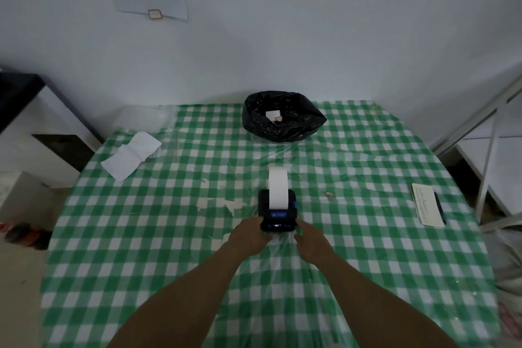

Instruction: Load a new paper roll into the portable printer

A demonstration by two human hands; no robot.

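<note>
A small black portable printer [278, 220] with a blue label and lit buttons stands on the green checked table [169, 234] near its middle. A white paper strip [278, 188] comes out of its top and curls away toward the wall. My left hand [248, 237] grips the printer's left side. My right hand [310, 240] rests at its right front corner, fingers touching the casing. Whether a roll sits inside is hidden.
A bin lined with a black bag [282, 116] holding paper scraps stands at the far edge. A loose length of white paper [131, 155] lies far left. A notepad with a pen [428, 207] lies at the right. A small scrap [329, 194] lies right of the printer.
</note>
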